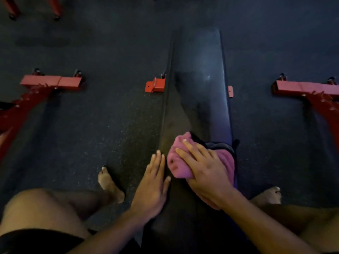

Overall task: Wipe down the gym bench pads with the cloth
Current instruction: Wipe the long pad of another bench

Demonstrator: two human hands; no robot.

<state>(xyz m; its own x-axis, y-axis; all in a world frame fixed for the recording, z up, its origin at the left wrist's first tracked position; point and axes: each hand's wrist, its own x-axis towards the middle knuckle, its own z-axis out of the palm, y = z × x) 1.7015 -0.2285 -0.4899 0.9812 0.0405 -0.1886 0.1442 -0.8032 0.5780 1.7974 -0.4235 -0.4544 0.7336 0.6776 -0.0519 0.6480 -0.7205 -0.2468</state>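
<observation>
I have one view only, from the head camera, wide-angle, looking forward and steeply down along the counter [200, 85] from its near end. It sits close above my knees and hands, with floor [102, 116] either side.

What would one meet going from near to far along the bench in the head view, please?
Left hand flat at the pad's edge → right hand → pink cloth under it → bare bench pad → dark floor.
</observation>
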